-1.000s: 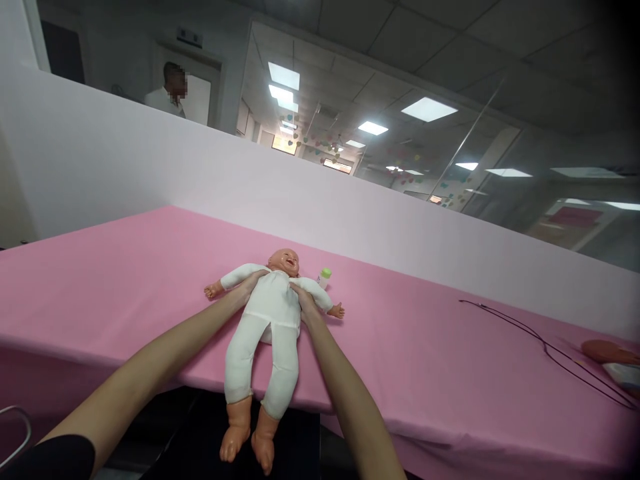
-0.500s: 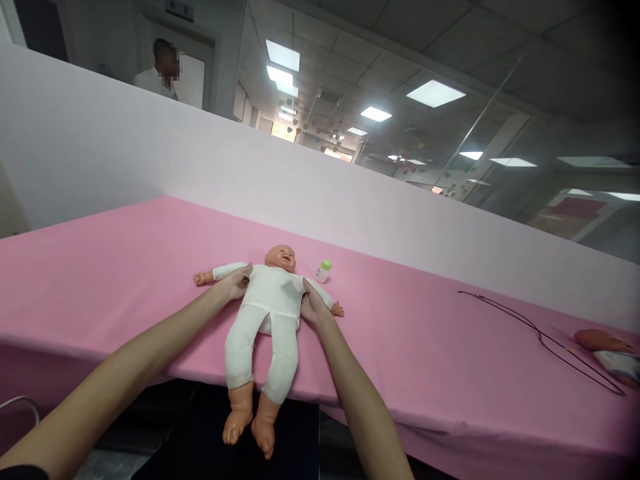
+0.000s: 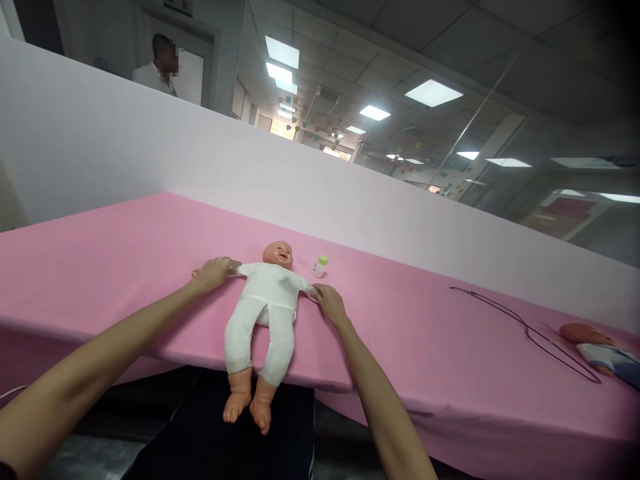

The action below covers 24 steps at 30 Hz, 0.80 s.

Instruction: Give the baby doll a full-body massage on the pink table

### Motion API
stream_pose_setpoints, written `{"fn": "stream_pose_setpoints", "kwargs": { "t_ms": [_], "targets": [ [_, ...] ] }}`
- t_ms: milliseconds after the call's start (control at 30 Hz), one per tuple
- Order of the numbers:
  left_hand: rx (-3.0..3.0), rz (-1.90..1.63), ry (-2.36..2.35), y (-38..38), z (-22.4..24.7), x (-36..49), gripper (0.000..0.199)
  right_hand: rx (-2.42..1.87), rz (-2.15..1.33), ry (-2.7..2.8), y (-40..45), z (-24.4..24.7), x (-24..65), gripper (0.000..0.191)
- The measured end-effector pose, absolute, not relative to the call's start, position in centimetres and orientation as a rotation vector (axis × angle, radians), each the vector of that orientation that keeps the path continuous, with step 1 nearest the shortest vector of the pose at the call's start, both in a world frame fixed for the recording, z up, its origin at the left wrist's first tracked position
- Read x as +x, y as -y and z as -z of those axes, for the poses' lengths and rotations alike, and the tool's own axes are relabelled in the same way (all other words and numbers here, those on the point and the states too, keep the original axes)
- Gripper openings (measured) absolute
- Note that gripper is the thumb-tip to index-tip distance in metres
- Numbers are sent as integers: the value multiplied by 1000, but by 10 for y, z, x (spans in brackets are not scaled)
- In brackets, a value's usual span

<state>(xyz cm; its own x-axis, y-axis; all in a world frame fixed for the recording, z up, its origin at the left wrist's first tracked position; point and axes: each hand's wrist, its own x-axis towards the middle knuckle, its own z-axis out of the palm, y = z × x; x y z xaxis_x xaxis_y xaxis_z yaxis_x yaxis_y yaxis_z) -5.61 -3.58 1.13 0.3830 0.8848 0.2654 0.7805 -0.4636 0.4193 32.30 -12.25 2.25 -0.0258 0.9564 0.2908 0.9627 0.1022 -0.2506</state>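
A baby doll [image 3: 270, 287] in a white suit lies on its back on the pink-covered table [image 3: 400, 333], its feet hanging past the front edge. My left hand [image 3: 217, 272] is closed around the doll's arm on the left, hiding much of the forearm. On the other side, my right hand [image 3: 330, 301] grips the doll's other arm near the wrist, covering that small hand. Beside the doll's head stands a small bottle [image 3: 321, 267] with a green cap, touched by neither hand.
A thin dark cord [image 3: 520, 320] lies looped on the right of the table. Past it rests a second doll [image 3: 595, 343]. A white low wall [image 3: 310, 187] with glass above runs behind the table. Beyond it is a person [image 3: 157, 70] in white.
My hands have moved outward from the doll's sides to its two arms and closed on them. The camera view has shifted slightly, showing more of the second doll.
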Motion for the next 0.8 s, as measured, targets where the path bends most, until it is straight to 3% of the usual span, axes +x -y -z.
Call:
{"fn": "stream_pose_setpoints", "kwargs": {
  "t_ms": [433, 600, 700, 800],
  "targets": [
    [2434, -587, -1593, 11, -26, -28, 20, -1836, -61, 1980, 95, -11, 333, 25],
    [2186, -1356, -903, 27, -52, 25, 32, -1752, -159, 1814, 83, -17, 355, 34],
    [1729, -1241, -588, 33, -68, 85, 31, -1794, -44, 1687, 69, -25, 365, 35],
    [1216, -961, -497, 19, -77, 146, 45, -1819, 75, 1633, 53, -32, 369, 42]
  ]
}}
